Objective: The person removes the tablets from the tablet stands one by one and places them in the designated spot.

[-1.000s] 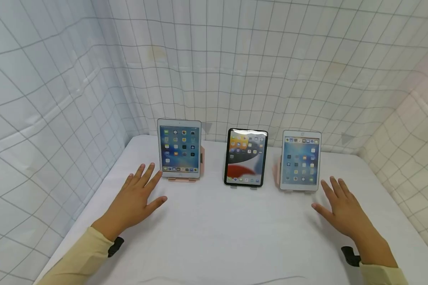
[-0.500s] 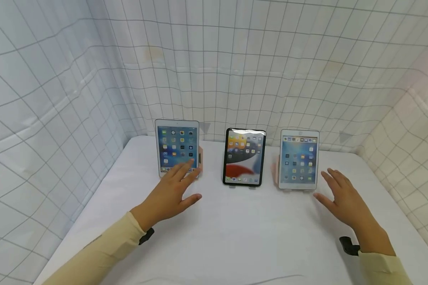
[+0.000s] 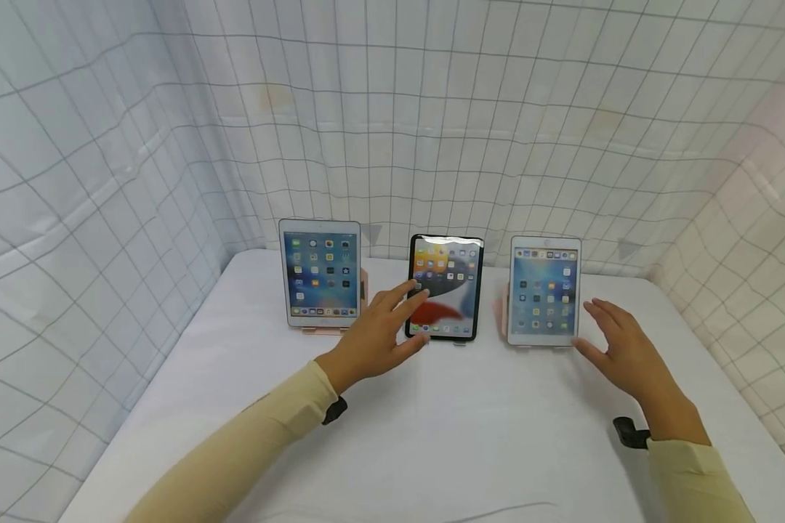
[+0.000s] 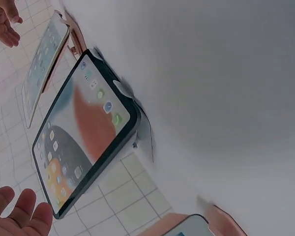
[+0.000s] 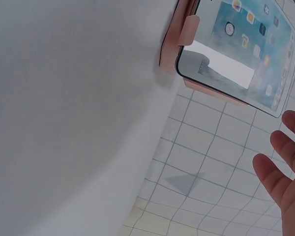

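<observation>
Tablet (image 3: 456, 298), black-rimmed, propped up, just beside left hand (image 3: 381, 332)

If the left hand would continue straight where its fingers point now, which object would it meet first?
Most likely the black-framed tablet: in the head view, the left hand overlaps its left edge, though depth is unclear.

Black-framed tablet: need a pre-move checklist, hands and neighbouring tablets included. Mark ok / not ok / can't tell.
1. Black-framed tablet propped on its stand: ok.
2. Left hand at its left edge, holding nothing: ok.
3. Left hand's contact with that tablet: cannot tell; fingertips overlap it in the head view.
4. Right hand holding nothing: ok, beside the right white tablet.
5. Left white tablet propped upright: ok.
6. All screens same way up: not ok; the right white tablet's dock row is on top.
</observation>
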Tool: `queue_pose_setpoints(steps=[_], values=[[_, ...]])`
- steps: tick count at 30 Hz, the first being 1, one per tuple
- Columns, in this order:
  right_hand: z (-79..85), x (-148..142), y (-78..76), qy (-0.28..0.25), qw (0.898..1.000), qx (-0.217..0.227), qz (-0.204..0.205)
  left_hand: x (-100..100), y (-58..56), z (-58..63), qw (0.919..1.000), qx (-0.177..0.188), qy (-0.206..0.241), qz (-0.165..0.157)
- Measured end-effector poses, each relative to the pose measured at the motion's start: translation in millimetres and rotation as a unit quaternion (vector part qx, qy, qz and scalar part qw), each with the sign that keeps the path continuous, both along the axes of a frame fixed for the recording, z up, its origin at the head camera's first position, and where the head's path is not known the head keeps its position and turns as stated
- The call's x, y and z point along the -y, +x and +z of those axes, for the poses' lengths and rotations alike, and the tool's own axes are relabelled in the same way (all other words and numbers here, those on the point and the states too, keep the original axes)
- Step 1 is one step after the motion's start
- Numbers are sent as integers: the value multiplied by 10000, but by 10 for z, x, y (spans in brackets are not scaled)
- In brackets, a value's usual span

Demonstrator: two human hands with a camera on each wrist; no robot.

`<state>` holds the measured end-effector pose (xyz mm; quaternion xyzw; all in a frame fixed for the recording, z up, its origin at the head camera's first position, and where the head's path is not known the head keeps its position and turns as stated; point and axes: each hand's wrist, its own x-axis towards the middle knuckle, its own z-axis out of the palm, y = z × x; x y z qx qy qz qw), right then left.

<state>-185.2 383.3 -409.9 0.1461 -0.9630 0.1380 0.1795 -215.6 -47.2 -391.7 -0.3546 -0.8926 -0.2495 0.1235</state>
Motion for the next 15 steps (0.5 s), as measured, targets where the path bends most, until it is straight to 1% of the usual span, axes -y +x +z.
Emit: queue_pose_setpoints(steps=[3, 8, 11, 15], values=[[0, -10, -29, -62, 10000, -46, 12, -131, -57, 2, 9998, 76, 177, -37], [12, -18, -72, -127, 9999, 56, -94, -325, -147, 5, 9989, 192, 364, -206], [30, -19, -97, -187, 9997, 68, -108, -431, -185, 21, 9977, 334, 507, -297], [54, -30, -133, -294, 9995, 42, -79, -572, -222, 43, 9965, 519, 589, -296]])
